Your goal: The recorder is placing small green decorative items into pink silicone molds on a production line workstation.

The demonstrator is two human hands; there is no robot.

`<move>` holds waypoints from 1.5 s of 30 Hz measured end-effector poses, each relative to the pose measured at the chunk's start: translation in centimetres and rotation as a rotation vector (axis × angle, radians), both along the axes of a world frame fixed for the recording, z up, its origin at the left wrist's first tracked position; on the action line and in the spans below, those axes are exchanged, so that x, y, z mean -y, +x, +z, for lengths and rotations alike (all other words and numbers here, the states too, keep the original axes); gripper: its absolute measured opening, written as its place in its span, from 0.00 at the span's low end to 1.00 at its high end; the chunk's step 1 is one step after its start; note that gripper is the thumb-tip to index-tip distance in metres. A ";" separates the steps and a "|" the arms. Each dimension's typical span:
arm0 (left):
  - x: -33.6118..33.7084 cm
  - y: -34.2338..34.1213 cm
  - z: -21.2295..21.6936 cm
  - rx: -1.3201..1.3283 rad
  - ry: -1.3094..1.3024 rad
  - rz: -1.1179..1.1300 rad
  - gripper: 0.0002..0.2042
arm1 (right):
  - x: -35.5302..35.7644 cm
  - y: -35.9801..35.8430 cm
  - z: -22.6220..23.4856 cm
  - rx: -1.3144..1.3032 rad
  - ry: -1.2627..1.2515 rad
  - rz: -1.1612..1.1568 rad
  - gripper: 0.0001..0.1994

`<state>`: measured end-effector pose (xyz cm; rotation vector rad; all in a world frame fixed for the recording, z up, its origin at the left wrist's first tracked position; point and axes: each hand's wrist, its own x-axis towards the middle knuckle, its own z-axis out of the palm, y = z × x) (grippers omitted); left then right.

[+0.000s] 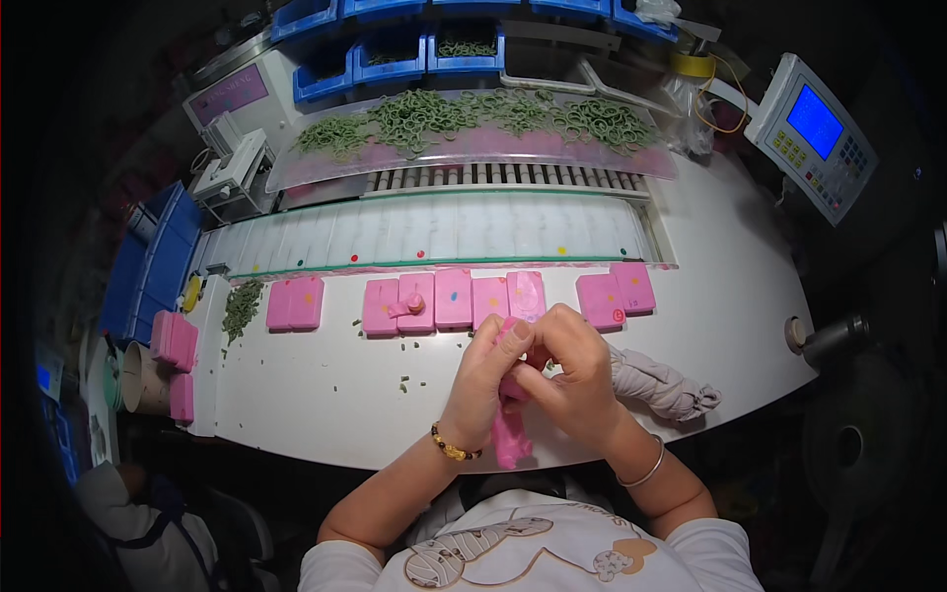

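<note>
Close together above the near part of the white table, both my hands work on one pink, soft, rubbery piece (511,441). Its crumpled end hangs down below my fingers. My left hand (477,387) grips it with thumb and bent fingers. Pressed up against it, my right hand (577,367) pinches the same piece, so the fingers cover its middle. Beyond the hands stands a row of pink rubber mold blocks (454,298) with small coloured dots. A small curled pink piece (412,304) lies on one block. Beside my right wrist rests a twisted grey cloth (663,383).
Behind the blocks runs a glass-edged trough (424,227) of white slabs. Past it, a clear tray (355,166) carries many green rings (424,116). Blue bins (393,57) stand at the back, a control panel (817,133) at right. Green scraps (241,311) lie at left.
</note>
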<state>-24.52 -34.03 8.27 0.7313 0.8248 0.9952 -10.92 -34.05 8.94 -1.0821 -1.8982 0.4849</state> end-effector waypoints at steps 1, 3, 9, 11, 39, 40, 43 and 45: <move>-0.1 0.1 0.3 -0.042 0.007 0.011 0.23 | 0.0 -0.2 0.0 -0.043 -0.026 -0.026 0.13; -0.2 0.0 -0.2 -0.003 -0.035 0.017 0.22 | 0.1 -0.4 0.1 -0.085 -0.056 -0.049 0.17; -0.3 -0.2 -0.7 0.047 -0.042 0.135 0.19 | 0.5 1.3 0.4 -0.129 -0.048 0.091 0.29; -0.8 -0.7 -0.2 -0.024 0.040 0.086 0.19 | 0.8 2.8 0.5 -0.165 -0.054 0.135 0.31; -3.0 -3.9 -1.6 0.064 -0.082 -0.131 0.23 | 0.2 2.6 8.2 0.568 0.635 -0.027 0.21; -3.3 -4.1 -1.5 0.082 -0.096 -0.128 0.23 | 0.3 2.3 8.8 0.464 0.701 -0.094 0.20; -3.2 -2.5 -0.9 -0.059 0.165 0.048 0.22 | 2.0 0.8 6.6 0.704 0.562 -0.012 0.21; -2.6 -2.4 -0.3 -0.211 0.440 0.218 0.22 | 2.2 0.5 4.2 0.737 0.596 -0.025 0.25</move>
